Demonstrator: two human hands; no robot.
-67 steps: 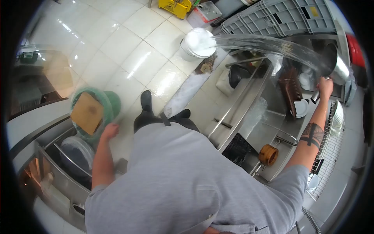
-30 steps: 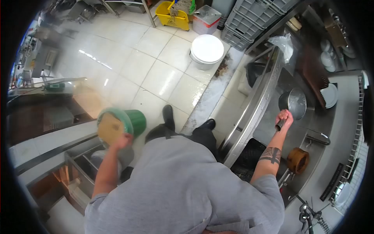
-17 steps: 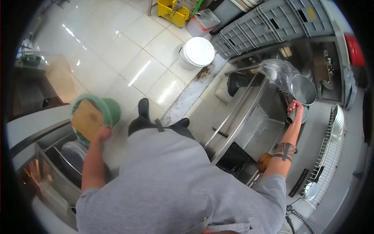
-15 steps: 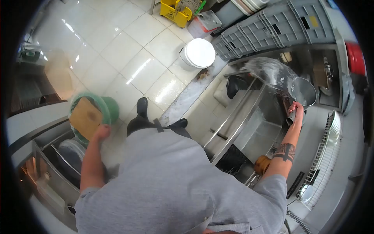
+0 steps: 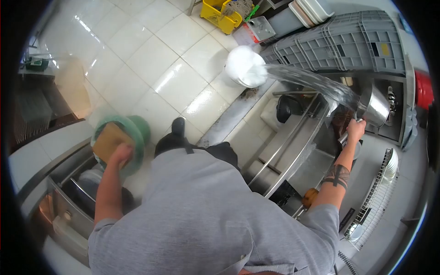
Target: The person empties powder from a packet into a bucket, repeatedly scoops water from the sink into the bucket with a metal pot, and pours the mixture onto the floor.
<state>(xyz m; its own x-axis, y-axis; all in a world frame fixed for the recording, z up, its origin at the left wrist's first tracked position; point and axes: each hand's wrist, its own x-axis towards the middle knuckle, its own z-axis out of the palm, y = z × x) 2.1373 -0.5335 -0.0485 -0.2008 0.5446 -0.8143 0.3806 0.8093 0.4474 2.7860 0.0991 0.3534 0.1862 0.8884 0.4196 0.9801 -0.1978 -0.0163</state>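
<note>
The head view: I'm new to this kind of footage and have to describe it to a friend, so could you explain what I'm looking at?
There is no machine here, just a person's two bare hands. The camera sits on their head, looking forward and down, so the grey shirt fills the bottom.

The right hand grips the handle of a tilted metal pot. Water arcs from it to a white bucket on the tiled floor.

The left hand appears in front of a green bin; I can't make out anything held in it.

On the right are a metal sink and a wire rack with white dishes.
</note>
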